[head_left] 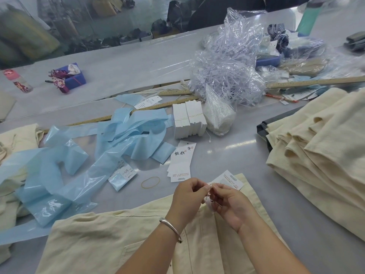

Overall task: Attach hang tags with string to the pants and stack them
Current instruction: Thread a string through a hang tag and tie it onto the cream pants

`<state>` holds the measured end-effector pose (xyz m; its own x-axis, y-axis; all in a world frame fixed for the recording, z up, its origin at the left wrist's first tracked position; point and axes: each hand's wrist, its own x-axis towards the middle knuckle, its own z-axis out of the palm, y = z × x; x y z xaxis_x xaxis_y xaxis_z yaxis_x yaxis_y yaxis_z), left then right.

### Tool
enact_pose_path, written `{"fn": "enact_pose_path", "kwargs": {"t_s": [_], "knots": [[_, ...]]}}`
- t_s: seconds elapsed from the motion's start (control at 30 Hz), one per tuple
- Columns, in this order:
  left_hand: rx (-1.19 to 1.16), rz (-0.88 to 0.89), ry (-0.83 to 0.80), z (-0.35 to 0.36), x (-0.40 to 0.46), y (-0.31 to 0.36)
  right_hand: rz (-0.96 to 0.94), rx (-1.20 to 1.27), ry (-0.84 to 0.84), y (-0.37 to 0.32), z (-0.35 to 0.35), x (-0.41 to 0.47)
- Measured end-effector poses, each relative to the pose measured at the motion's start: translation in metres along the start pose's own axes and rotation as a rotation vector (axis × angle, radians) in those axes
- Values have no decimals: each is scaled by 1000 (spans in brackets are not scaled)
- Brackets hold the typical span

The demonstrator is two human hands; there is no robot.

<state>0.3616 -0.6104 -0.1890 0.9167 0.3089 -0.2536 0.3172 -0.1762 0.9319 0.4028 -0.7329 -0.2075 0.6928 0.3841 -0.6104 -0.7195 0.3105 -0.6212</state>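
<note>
Cluttered grey table (233,155) beneath blue plastic scraps (65,175).

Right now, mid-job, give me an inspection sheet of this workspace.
Surface: grey table, crowded.
Job's things: cream pants under both hands; hang tag at their top edge; stacked pants on the right; banded tag bundle; loose tags.
Clutter: blue plastic strips, clear bag of fasteners, rubber band, wooden rulers.
Grips: left hand and right hand pinch the tag's string together.
Cables: nothing seen.
Surroundings: bottle, blue box; blurred background.
</note>
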Motion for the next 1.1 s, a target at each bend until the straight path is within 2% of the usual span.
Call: {"fn": "enact_pose_path", "kwargs": {"t_s": [0.37,0.6,0.73,0.97,1.03,1.1], "knots": [[89,15,32,1,-1,0,-9,-1,39,2,1,-2],[220,110,87,3,-1,-3,-277,-135,174,9,8,-10],[86,76,11,-3,1,-8,-251,-129,175,7,8,-10],[-1,38,43,-3,7,-15,-247,-193,132,4,7,-9],[52,48,74,0,5,-17,-263,-270,131,-1,4,-12],[173,73,77,-2,2,-18,-373,-567,196,-10,0,-15]]}}
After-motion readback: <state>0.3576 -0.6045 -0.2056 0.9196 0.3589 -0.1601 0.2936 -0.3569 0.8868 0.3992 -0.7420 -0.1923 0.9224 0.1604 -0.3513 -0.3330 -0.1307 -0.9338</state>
